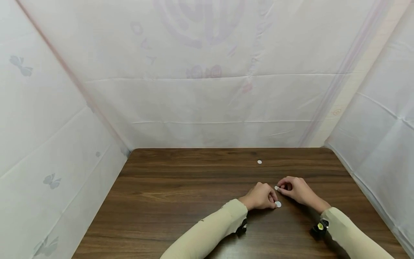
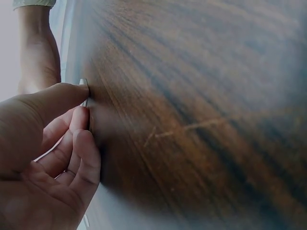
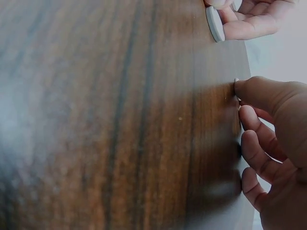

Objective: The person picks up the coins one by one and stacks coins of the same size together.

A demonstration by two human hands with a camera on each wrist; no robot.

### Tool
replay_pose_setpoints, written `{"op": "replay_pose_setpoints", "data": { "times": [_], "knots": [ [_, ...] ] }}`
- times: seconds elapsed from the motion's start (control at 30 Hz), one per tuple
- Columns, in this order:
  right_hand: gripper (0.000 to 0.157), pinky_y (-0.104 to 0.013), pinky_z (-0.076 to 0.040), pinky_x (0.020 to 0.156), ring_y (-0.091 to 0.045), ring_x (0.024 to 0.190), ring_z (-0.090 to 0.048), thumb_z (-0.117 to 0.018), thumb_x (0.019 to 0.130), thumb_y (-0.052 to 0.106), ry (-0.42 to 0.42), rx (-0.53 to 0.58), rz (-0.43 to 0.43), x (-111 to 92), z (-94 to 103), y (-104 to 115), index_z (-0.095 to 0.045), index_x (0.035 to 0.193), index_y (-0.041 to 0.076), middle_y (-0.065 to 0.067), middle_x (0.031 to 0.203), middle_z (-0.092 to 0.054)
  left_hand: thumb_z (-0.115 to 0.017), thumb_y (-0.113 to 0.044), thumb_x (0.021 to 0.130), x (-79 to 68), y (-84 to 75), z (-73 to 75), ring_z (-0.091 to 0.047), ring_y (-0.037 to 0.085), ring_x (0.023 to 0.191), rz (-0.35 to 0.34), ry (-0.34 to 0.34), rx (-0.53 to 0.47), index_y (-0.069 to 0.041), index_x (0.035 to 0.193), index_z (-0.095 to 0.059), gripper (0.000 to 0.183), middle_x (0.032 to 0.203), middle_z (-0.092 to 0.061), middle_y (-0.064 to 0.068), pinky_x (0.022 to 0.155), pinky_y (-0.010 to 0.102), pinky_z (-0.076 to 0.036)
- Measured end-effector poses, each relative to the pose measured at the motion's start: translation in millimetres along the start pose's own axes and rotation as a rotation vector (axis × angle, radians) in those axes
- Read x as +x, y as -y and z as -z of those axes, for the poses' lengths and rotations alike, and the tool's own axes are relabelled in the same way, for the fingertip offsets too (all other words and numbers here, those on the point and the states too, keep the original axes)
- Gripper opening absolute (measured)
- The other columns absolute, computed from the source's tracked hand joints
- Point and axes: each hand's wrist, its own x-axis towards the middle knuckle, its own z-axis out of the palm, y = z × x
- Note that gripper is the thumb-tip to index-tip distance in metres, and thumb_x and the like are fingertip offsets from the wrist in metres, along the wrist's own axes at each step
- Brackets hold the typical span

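Observation:
My left hand (image 1: 260, 196) pinches a white round disc (image 1: 278, 204) at the tabletop, thumb and fingertips at its edge. In the left wrist view that disc (image 2: 83, 83) shows edge-on by the thumb tip. Just beyond it, my right hand (image 1: 299, 189) pinches a smaller-looking white disc (image 1: 276, 188) between thumb and fingers, low over the wood. Only a sliver of this second disc (image 3: 236, 80) shows past the thumb in the right wrist view. Farther back, a third white disc (image 1: 260, 162) lies flat on the table, apart from both hands.
The brown wood-grain table (image 1: 155, 201) has its far edge against a white sheet wall (image 1: 207, 104). Similar sheets rise on the left (image 1: 42, 144) and right (image 1: 385, 144) sides. Black wrist cameras (image 1: 318, 231) hang beneath the sleeves.

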Motion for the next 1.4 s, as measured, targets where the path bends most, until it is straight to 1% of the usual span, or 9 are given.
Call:
{"op": "replay_pose_setpoints", "data": {
  "times": [0.17,0.43,0.6,1.13,1.27,1.33,1.4],
  "knots": [
    [0.011,-0.023,-0.046,0.059,0.002,0.067,-0.053,-0.081,0.088,0.009,0.004,0.004,-0.001,-1,-0.8,0,-0.076,0.093,0.017,0.016,0.079,-0.062,-0.085,-0.023,0.086,-1.9,-0.6,-0.5,-0.052,-0.014,0.059,0.001,0.005,-0.01,-0.023,0.087,-0.08,0.005,0.067,-0.065,-0.021,0.06,0.007,-0.042],
    [0.012,-0.023,-0.046,0.059,0.003,0.067,-0.053,-0.082,0.086,0.008,0.002,0.004,0.007,-2,-1.2,-1,-0.075,0.093,0.017,0.018,0.079,-0.062,-0.085,-0.021,0.086,-1.2,0.9,-2.7,-0.05,-0.016,0.057,-0.021,0.004,-0.004,-0.023,0.087,-0.08,0.005,0.066,-0.065,-0.022,0.059,0.006,-0.041],
    [0.014,-0.023,-0.046,0.059,0.003,0.067,-0.053,-0.082,0.085,0.007,0.005,0.005,0.006,-2,-0.2,-1,-0.075,0.093,0.016,0.017,0.079,-0.062,-0.085,-0.023,0.086,-1.3,0.5,-2.5,-0.051,-0.016,0.057,-0.03,0.007,0.003,-0.023,0.088,-0.08,0.006,0.066,-0.066,-0.022,0.059,0.006,-0.04],
    [0.012,-0.023,-0.047,0.06,0.003,0.068,-0.054,-0.082,0.085,0.007,0.01,-0.005,-0.003,-2,2.4,-1,-0.075,0.091,0.016,0.016,0.078,-0.063,-0.086,-0.023,0.085,-1.1,0.4,-2.3,-0.051,-0.015,0.059,-0.052,-0.001,-0.006,-0.022,0.091,-0.08,0.009,0.065,-0.065,-0.021,0.061,0.006,-0.04],
    [0.012,-0.023,-0.047,0.06,0.003,0.068,-0.054,-0.081,0.085,0.007,0.016,-0.012,-0.01,-1,2.5,0,-0.075,0.092,0.016,0.016,0.078,-0.062,-0.087,-0.022,0.084,1.1,3.9,-1.6,-0.052,-0.015,0.059,-0.076,0.011,-0.039,-0.018,0.099,-0.077,0.018,0.066,-0.066,-0.019,0.065,0.006,-0.042],
    [0.013,-0.023,-0.047,0.061,0.003,0.068,-0.053,-0.081,0.085,0.007,0.018,-0.014,-0.01,0,2.4,0,-0.075,0.092,0.016,0.016,0.078,-0.062,-0.088,-0.022,0.084,2.1,6.4,1.6,-0.054,-0.014,0.059,-0.089,0.026,-0.067,-0.015,0.107,-0.074,0.028,0.067,-0.068,-0.017,0.067,0.007,-0.043],
    [0.014,-0.024,-0.047,0.061,0.002,0.068,-0.053,-0.081,0.085,0.006,0.017,-0.013,-0.005,2,2.4,1,-0.075,0.093,0.016,0.016,0.079,-0.062,-0.086,-0.022,0.086,2.3,8.7,8.1,-0.055,-0.012,0.058,-0.093,0.046,-0.097,-0.012,0.116,-0.07,0.036,0.068,-0.068,-0.016,0.066,0.007,-0.044]
  ]
}}
